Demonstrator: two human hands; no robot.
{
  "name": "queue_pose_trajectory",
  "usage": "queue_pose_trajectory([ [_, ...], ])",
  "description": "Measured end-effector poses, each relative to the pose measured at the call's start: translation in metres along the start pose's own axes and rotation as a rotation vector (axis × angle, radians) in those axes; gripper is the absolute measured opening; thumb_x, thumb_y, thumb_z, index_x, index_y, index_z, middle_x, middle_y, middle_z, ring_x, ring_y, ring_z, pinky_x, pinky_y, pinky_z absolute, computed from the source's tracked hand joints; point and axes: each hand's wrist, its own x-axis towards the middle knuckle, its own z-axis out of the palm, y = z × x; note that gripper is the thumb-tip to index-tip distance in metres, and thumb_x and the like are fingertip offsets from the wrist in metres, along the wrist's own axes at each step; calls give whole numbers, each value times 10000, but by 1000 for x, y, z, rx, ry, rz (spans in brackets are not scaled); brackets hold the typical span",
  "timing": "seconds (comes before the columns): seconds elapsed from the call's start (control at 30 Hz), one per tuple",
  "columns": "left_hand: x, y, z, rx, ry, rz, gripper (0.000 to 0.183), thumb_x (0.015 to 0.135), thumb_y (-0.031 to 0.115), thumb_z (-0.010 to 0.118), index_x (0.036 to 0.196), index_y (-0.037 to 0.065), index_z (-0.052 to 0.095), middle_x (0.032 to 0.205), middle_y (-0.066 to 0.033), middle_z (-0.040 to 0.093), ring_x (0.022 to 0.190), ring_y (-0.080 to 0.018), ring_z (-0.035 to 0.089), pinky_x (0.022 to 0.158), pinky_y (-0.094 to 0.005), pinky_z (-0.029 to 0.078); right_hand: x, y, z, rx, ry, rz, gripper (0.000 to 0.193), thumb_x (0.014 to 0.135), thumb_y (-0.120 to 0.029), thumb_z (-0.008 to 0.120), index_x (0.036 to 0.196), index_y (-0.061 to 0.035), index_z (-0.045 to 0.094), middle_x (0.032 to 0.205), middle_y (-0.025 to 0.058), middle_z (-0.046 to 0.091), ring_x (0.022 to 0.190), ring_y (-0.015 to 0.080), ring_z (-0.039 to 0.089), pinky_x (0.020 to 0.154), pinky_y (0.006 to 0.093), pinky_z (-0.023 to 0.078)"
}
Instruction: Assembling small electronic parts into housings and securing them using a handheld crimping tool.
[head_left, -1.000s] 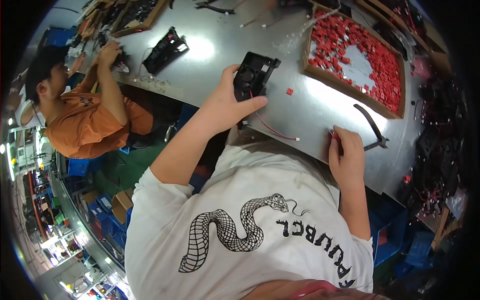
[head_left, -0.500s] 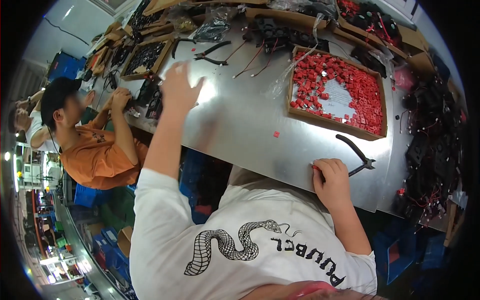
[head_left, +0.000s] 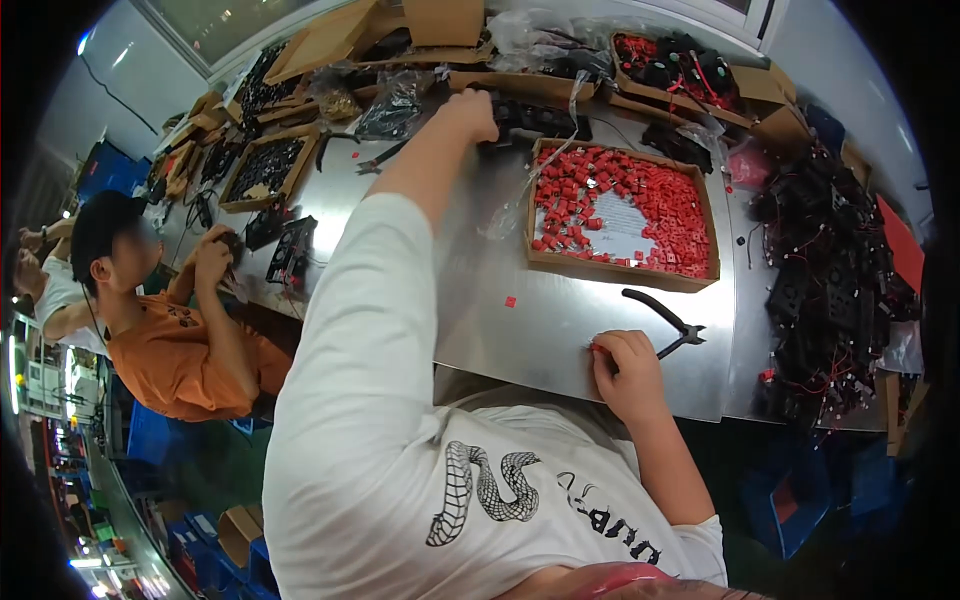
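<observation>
Stretched far across the metal table, my left hand (head_left: 470,115) is at the near left end of a row of black cooling fans (head_left: 540,118). Its fingertips are hidden behind the hand, so I cannot see whether it grips a fan. My right hand (head_left: 628,370) rests at the table's front edge, fingers closed on a small red plastic piece (head_left: 598,347) that shows at the fingertips. Just beyond it lie dark-handled cutting pliers (head_left: 668,318). A cardboard tray (head_left: 625,277) full of red plastic pieces (head_left: 665,200) stands behind them. One loose red piece (head_left: 510,301) lies left of the pliers.
Black fans with wires (head_left: 825,290) are heaped on the right. Another pair of pliers (head_left: 385,157) lies at the back left, near a box of black parts (head_left: 268,172). A co-worker in an orange shirt (head_left: 180,350) sits at the left, hands on a part.
My left hand has swung right and farther away, from the table's left side to the fans. My right hand stays at the front edge with the red piece. The whole view has shifted.
</observation>
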Motion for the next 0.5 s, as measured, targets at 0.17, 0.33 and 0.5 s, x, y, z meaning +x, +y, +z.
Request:
queue_pose_trajectory([
  [0.17,-86,-23,-2,-65,332,-48,849,698,392,840,1393,78,467,1450,-214,458,1371,-398,442,1058,-508,469,1,0,-4,23,-22,10,199,796,29,706,980,-34,661,970,122,694,903,325,635,788,407,529],
  [0.33,-116,-89,11,-626,502,-170,844,691,506,869,1250,-18,516,1160,-233,636,1089,-404,634,930,-485,525,2,-2,-6,44,-77,5,208,794,35,703,987,-30,659,964,126,693,899,321,634,787,405,528],
  [0.5,-169,-69,26,-1556,289,-312,556,938,685,576,966,132,627,816,-12,617,701,-168,571,616,-375,482,-5,4,-6,60,-39,5,184,863,36,671,1036,-20,645,997,120,680,896,273,641,809,373,523],
])
